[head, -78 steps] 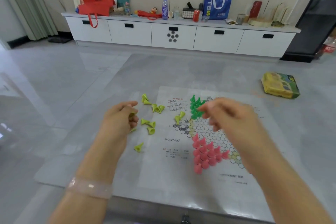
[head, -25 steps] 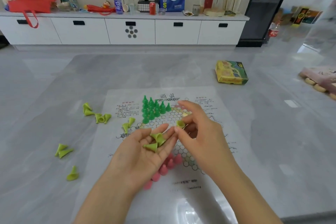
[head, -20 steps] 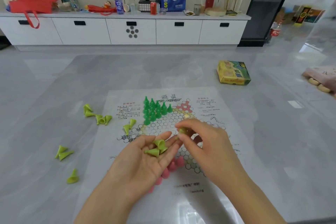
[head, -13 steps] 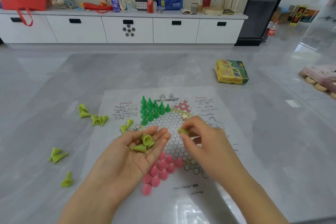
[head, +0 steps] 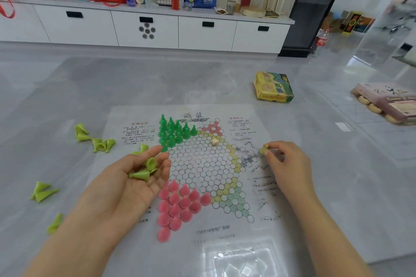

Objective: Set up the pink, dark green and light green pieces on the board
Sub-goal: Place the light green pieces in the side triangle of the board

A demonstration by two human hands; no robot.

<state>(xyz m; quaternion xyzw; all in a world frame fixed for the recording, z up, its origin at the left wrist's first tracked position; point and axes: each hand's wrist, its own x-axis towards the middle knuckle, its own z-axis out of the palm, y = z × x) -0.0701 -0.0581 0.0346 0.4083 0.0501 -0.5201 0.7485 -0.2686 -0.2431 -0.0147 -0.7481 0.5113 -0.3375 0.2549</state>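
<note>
Board: we see the printed sheet board [head: 202, 164] lying flat near the table's [head: 337, 175] front edge; thin and likely to slide or wrinkle if we drag on it.
Set pieces: dark green pieces [head: 173, 132] stand at the board's far-left point, pink pieces [head: 177, 206] at its near-left point.
Right hand: our right hand [head: 286, 159] pinches one light green piece [head: 263, 149] at thumb and fingertip, over the board's right edge.
Left hand: our left hand [head: 132, 182] lies palm up, fingers relaxed, cradling spare light green cones [head: 144, 170].
Loose pieces: more light green cones [head: 96, 139] lie tipped on the table left of the board.
Handling: we judge these hollow plastic cones light, stiff, smooth and easily toppled; we would pinch near the narrow tip and set the wide base down.
</note>
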